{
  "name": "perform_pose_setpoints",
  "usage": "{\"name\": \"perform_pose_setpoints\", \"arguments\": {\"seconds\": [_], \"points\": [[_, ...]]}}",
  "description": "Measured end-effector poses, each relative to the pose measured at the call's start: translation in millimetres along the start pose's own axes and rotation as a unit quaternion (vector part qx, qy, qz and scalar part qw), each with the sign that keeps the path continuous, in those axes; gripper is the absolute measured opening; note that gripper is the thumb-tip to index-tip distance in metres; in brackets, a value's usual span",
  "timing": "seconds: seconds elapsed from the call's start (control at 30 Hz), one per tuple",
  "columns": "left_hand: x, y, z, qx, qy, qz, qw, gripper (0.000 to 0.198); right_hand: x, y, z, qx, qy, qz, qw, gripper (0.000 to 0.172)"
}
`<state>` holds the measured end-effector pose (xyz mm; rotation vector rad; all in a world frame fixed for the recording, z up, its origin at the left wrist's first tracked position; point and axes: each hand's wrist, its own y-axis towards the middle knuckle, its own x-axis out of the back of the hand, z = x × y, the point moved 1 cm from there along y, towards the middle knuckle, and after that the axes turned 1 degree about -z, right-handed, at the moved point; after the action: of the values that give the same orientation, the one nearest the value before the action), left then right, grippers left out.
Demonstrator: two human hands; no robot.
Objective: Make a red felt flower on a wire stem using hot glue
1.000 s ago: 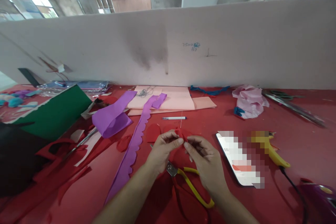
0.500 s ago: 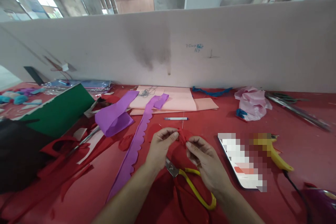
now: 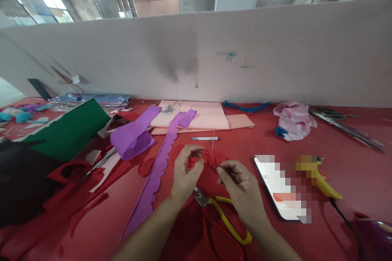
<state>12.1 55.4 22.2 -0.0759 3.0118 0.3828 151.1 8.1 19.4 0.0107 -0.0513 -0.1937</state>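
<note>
A small gathered piece of red fabric [image 3: 211, 157] is pinched at its right end between the thumb and fingers of my right hand [image 3: 243, 185]. At its left side my left hand [image 3: 186, 173] is curved, thumb and fingertips apart, with a gap between them. Whether the left fingertips touch the fabric I cannot tell. Below and between my hands lie scissors [image 3: 200, 197] with a yellow handle, partly covered by my right hand. A thin pale line, like thread or a needle, stands out above the fabric.
A white pen [image 3: 205, 138] lies beyond my hands, before peach sheets [image 3: 202, 116]. A scalloped purple strip [image 3: 162, 167] runs along the left, near red scraps and a green board [image 3: 73, 130]. A phone [image 3: 280, 195] and a yellow corded tool [image 3: 324, 185] lie right.
My left hand's thumb and fingers have parted from their pinch on the red fabric and shifted slightly left. The fabric now looks more spread out; my right hand still pinches it.
</note>
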Motion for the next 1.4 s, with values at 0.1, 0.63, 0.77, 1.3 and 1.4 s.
{"name": "perform_pose_setpoints", "arguments": {"seconds": [0.1,0.63,0.77,1.3,1.4], "points": [[0.4,1,-3,-0.031,0.059,-0.004,0.998,0.012,-1,-2,2,0.06,-0.075,-0.01,0.995,0.009],[-19.4,-11,13,0.332,-0.308,0.088,0.887,0.018,-2,-8,9,0.206,-0.156,-0.058,0.964,0.009],[-16.9,-10,7,0.323,-0.33,0.114,0.88,0.016,6,-5,15,0.16,-0.048,-0.017,0.986,0.008],[-15.6,-13,13,0.33,-0.19,0.172,0.909,0.026,17,15,10,-0.078,0.284,0.021,0.955,0.007],[-13.1,-11,10,0.319,-0.16,0.202,0.912,0.027,20,16,11,-0.088,0.282,0.043,0.954,0.006]]}}
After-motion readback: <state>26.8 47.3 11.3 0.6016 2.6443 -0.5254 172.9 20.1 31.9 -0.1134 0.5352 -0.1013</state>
